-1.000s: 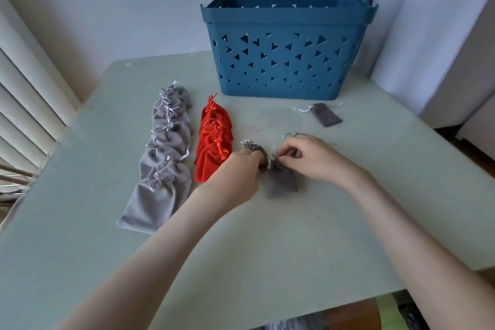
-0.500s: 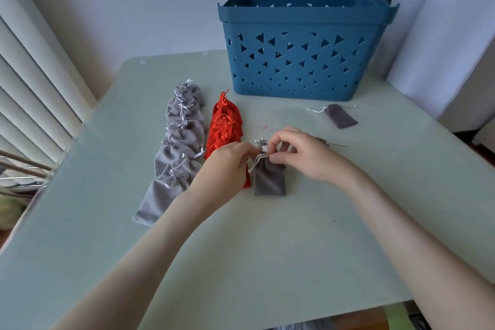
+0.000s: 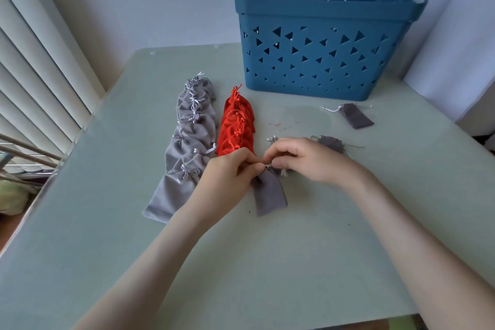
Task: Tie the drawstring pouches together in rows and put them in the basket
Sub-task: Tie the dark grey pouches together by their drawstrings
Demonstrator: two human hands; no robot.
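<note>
Both hands are on it: left hand [image 3: 230, 171] and right hand [image 3: 308, 161] each pinch the cords [image 3: 267, 167] at the neck of a dark grey pouch [image 3: 269, 195], which lies on the table [image 3: 294, 262] well in front of the basket [image 3: 321, 61]. Cords look slick and tiny, so I reckon a loose knot could slide apart. Yank too hard and the pouch might swing into the red row [image 3: 237, 126], in front of the basket's left corner.
</note>
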